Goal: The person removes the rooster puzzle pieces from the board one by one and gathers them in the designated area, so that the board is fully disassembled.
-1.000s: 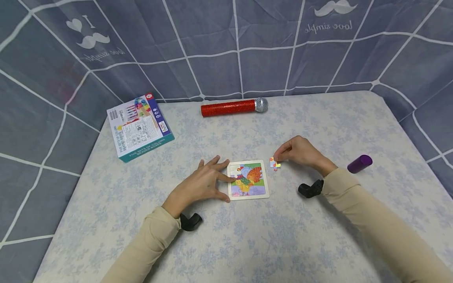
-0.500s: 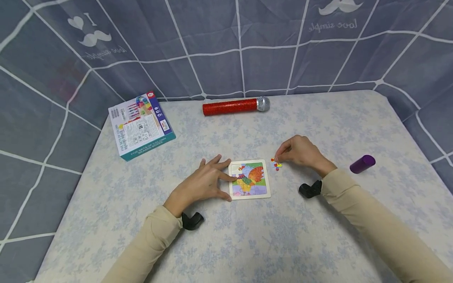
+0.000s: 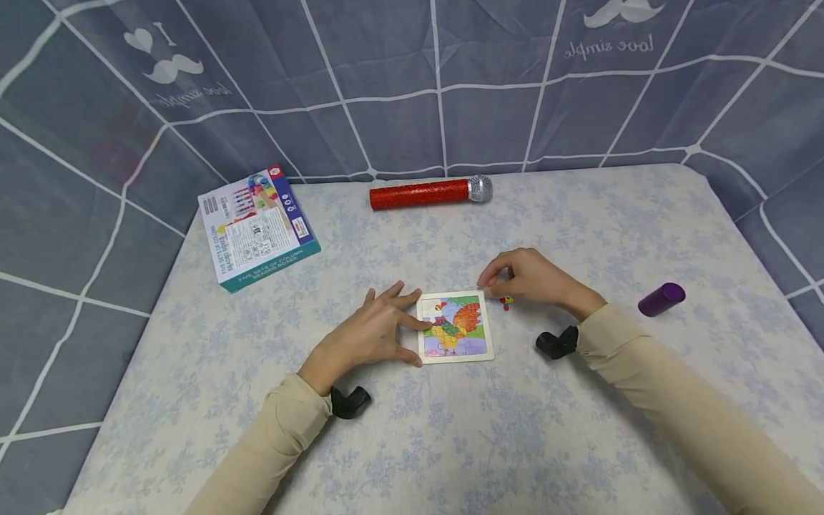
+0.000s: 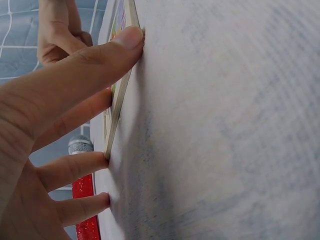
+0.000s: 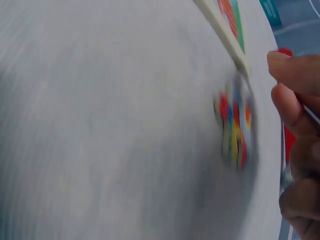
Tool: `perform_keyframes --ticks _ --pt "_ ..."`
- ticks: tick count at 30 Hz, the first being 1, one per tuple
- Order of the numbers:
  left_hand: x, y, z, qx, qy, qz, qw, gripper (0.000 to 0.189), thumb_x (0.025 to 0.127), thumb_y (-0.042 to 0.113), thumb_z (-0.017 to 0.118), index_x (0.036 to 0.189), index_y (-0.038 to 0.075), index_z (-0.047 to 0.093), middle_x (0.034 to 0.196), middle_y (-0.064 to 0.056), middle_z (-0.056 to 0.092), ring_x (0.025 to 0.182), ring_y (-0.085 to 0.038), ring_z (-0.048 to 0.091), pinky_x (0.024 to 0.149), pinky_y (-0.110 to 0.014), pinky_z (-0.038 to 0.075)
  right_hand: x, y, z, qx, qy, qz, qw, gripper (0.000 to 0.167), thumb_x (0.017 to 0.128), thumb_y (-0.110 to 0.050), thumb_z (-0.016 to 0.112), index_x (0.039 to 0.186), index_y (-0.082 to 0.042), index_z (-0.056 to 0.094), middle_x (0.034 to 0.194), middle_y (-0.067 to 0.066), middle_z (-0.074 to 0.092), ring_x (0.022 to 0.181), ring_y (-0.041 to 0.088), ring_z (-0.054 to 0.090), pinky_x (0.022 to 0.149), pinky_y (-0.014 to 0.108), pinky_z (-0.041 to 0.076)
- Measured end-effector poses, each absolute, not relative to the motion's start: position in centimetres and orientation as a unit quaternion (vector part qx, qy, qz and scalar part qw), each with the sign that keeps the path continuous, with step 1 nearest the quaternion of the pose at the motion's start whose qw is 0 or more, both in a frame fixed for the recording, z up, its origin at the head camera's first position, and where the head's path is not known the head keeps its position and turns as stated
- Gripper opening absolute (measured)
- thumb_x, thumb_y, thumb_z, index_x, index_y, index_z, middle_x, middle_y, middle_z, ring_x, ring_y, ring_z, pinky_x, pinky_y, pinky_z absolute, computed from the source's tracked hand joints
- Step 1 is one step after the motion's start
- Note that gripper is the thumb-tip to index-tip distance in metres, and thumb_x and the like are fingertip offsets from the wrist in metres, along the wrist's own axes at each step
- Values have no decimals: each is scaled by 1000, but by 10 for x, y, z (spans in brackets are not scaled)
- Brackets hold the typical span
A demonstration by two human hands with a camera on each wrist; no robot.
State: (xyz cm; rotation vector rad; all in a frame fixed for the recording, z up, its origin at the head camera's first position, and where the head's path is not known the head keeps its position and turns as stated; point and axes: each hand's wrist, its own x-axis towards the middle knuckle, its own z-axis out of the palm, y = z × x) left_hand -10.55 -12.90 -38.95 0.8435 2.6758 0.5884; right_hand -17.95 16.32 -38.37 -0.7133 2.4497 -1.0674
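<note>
A square jigsaw puzzle (image 3: 465, 336) with a colourful hen picture lies in a pale wooden frame (image 3: 457, 360). Pale blank spots show at its upper left. My left hand (image 3: 370, 332) has its fingers spread along the frame's left side, with the thumb (image 4: 129, 39) against the edge and one finger over the picture. At the frame's top right corner, my right hand (image 3: 531, 279) has thumb and forefinger pinched together on what looks like a thin puzzle piece, mostly hidden. Loose colourful puzzle pieces (image 5: 234, 127) lie just below that hand, blurred in the right wrist view.
Behind the puzzle lies a red glitter microphone (image 3: 421, 194). A printed bead toy box (image 3: 257, 229) stands at the back left, and a purple cylinder (image 3: 661, 299) lies to the right. A grey-blue grid curtain (image 3: 386, 71) hangs behind the table.
My right hand has moved left from the loose pieces to the frame's top right corner. Fewer colours show in the small pile now. The left hand stays on the frame.
</note>
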Motion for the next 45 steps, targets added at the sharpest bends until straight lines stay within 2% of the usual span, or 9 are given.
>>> perform_keyframes --ticks 5,10,16,23,37,45 --pt "-106 -129 -390 292 926 195 139 60 67 43 90 120 22 73 151 -14 42 145 -42 20 104 -75 17 -179 139 -387 -314 845 -377 212 20 86 -3 73 105 -8 75 94 3 64 61 17 53 54 28 46" --pt "-106 -130 -390 294 925 195 142 59 67 43 89 120 23 73 151 -13 42 145 -42 20 104 -75 17 -181 121 -389 -363 829 -361 224 28 84 0 72 111 -8 74 97 3 65 69 16 49 63 27 43" --pt "-107 -130 -391 298 924 195 138 59 67 44 89 120 24 73 151 -13 41 145 -43 21 103 -76 18 -180 112 -386 -388 815 -347 254 36 83 7 69 116 -8 73 104 3 63 71 18 48 64 28 44" --pt "-107 -130 -391 298 925 193 138 59 67 45 89 120 24 73 151 -14 41 145 -42 21 103 -76 18 -177 109 -383 -389 831 -306 254 37 82 3 73 117 -10 73 105 2 61 86 20 51 73 31 45" --pt "-106 -130 -390 295 925 195 141 59 67 44 89 120 23 73 151 -13 41 145 -42 21 104 -75 17 -178 107 -385 -375 839 -303 252 32 82 2 75 108 -17 71 112 1 58 104 20 54 90 35 45" --pt "-106 -130 -391 289 926 199 140 59 67 42 90 120 23 73 151 -13 42 146 -41 20 104 -76 16 -178 111 -387 -372 828 -336 253 37 82 8 70 108 -18 72 108 1 63 99 20 55 85 37 46"
